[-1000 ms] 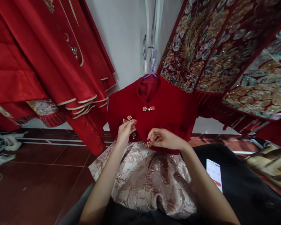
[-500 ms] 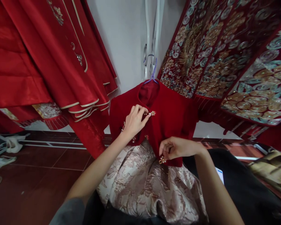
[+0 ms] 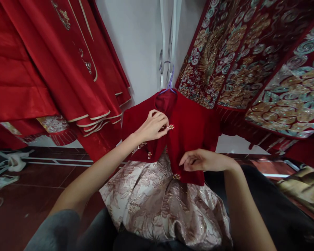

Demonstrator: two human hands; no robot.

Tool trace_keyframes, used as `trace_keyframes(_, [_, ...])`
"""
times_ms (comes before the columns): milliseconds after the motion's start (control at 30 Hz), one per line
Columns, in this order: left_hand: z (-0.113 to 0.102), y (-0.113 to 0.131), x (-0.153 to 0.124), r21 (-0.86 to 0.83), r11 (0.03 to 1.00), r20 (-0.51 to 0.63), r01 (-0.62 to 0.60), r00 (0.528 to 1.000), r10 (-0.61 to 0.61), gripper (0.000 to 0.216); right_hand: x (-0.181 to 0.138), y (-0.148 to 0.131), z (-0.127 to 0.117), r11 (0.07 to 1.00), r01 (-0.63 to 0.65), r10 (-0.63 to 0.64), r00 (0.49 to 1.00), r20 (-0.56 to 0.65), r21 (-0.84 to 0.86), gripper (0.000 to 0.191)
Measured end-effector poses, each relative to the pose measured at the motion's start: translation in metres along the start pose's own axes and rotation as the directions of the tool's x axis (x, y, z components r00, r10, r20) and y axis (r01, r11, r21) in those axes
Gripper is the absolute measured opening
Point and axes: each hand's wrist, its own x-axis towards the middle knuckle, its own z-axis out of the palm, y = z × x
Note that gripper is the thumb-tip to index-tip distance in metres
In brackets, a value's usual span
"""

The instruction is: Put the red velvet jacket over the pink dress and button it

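A short red jacket (image 3: 191, 108) with a standing collar hangs on a purple hanger (image 3: 170, 83), its front panels parted lower down. Near the neck, my left hand (image 3: 154, 126) pinches the upper beaded button (image 3: 171, 127) between thumb and fingertips. My right hand (image 3: 201, 160) is over the lower right panel, fingers loosely curled and apart, with nothing seen in them. Just below its fingertips, the lower beaded clasp (image 3: 176, 176) sits at the panel's bottom corner. Another beaded clasp (image 3: 149, 155) is on the left panel. Beneath lies a pale pink brocade skirt (image 3: 151, 198).
Red satin garments (image 3: 75, 80) with light piping hang at left. Sequinned dark red garments (image 3: 251, 66) with fringes hang at right. Behind is a white metal rack post (image 3: 163, 35). White shoes (image 3: 15, 162) and a cable are at floor left, a black surface (image 3: 261, 205) at right.
My right hand has come up off the lower clasp, and its fingers have loosened. My left hand stays at the upper button, its wrist turned lower and its forearm shifted left.
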Motion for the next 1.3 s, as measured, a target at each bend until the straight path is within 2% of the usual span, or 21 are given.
trace_keyframes(133, [0.003,-0.001,0.000,0.038,0.998,-0.028,-0.056,0.998,0.057,0.022,-0.002,0.002,-0.002,0.996,0.084,-0.084,0.974,-0.209,-0.008,0.039])
trace_keyframes(200, [0.005,-0.001,0.000,0.093,0.993,-0.007,-0.067,0.998,0.068,0.027,0.000,-0.003,-0.001,0.989,0.143,-0.148,0.925,-0.351,-0.039,0.036])
trace_keyframes(233, [0.006,-0.001,0.001,0.126,0.989,0.013,-0.071,0.997,0.069,0.029,0.004,-0.007,0.000,0.981,0.187,-0.193,0.871,-0.452,-0.058,0.035])
trace_keyframes(267, [0.007,0.000,0.001,0.158,0.985,0.034,-0.072,0.997,0.067,0.032,0.009,-0.013,0.002,0.968,0.237,-0.243,0.791,-0.562,-0.085,0.034])
trace_keyframes(333, [0.008,0.002,0.002,0.201,0.978,0.063,-0.048,0.997,0.036,0.034,0.026,-0.028,0.006,0.929,0.336,-0.334,0.576,-0.746,-0.157,0.036])
trace_keyframes(367, [0.008,0.003,0.003,0.210,0.977,0.077,-0.022,0.997,0.006,0.034,0.037,-0.036,0.009,0.907,0.376,-0.372,0.502,-0.781,-0.191,0.039])
trace_keyframes(400, [0.008,0.004,0.004,0.215,0.977,0.096,0.014,0.995,-0.035,0.033,0.049,-0.043,0.012,0.889,0.408,-0.405,0.486,-0.775,-0.209,0.044])
trace_keyframes(433, [0.008,0.005,0.004,0.221,0.974,0.125,0.053,0.989,-0.082,0.034,0.062,-0.049,0.014,0.876,0.429,-0.432,0.498,-0.751,-0.219,0.049])
trace_keyframes(500, [0.005,0.005,0.003,0.250,0.959,0.221,0.132,0.957,-0.189,0.035,0.086,-0.056,0.019,0.889,0.403,-0.434,0.591,-0.679,-0.217,0.061])
trace_keyframes(567, [0.000,0.003,-0.001,0.315,0.928,0.317,0.197,0.900,-0.299,0.033,0.102,-0.054,0.024,0.941,0.268,-0.335,0.659,-0.673,-0.205,0.078])
trace_keyframes(600, [-0.003,0.002,-0.004,0.359,0.907,0.345,0.222,0.871,-0.349,0.032,0.106,-0.050,0.025,0.961,0.182,-0.275,0.658,-0.701,-0.206,0.086])
trace_keyframes(667, [-0.009,0.000,-0.012,0.432,0.864,0.349,0.257,0.836,-0.423,0.033,0.103,-0.037,0.026,0.975,0.028,-0.194,0.593,-0.782,-0.221,0.098])
trace_keyframes(733, [-0.012,-0.001,-0.021,0.453,0.855,0.327,0.253,0.845,-0.423,0.034,0.089,-0.021,0.024,0.964,-0.058,-0.195,0.510,-0.838,-0.259,0.100])
trace_keyframes(800, [-0.012,-0.002,-0.028,0.442,0.879,0.315,0.181,0.886,-0.341,0.033,0.071,-0.006,0.019,0.944,-0.112,-0.225,0.474,-0.851,-0.312,0.094])
trace_keyframes(933, [-0.007,-0.007,-0.041,0.439,0.897,0.280,-0.042,0.955,-0.092,0.027,0.039,0.010,0.007,0.893,-0.177,-0.315,0.409,-0.856,-0.414,0.081])
trace_keyframes(1033, [-0.007,-0.017,-0.049,0.336,0.927,0.290,-0.167,0.955,0.067,0.026,0.025,0.012,0.001,0.863,-0.188,-0.387,0.350,-0.853,-0.469,0.072])
trace_keyframes(1100, [-0.007,-0.025,-0.053,0.211,0.958,0.315,-0.193,0.941,0.120,0.024,0.021,0.012,-0.003,0.846,-0.193,-0.426,0.314,-0.848,-0.497,0.069])
trace_keyframes(1200, [-0.005,-0.036,-0.058,0.123,0.987,0.330,-0.104,0.942,0.058,0.018,0.022,0.014,-0.013,0.817,-0.224,-0.454,0.318,-0.832,-0.531,0.068])
trace_keyframes(1300, [-0.005,-0.047,-0.061,0.219,0.976,0.338,-0.013,0.939,-0.063,0.025,0.023,0.015,-0.027,0.790,-0.287,-0.449,0.332,-0.829,-0.542,0.067])
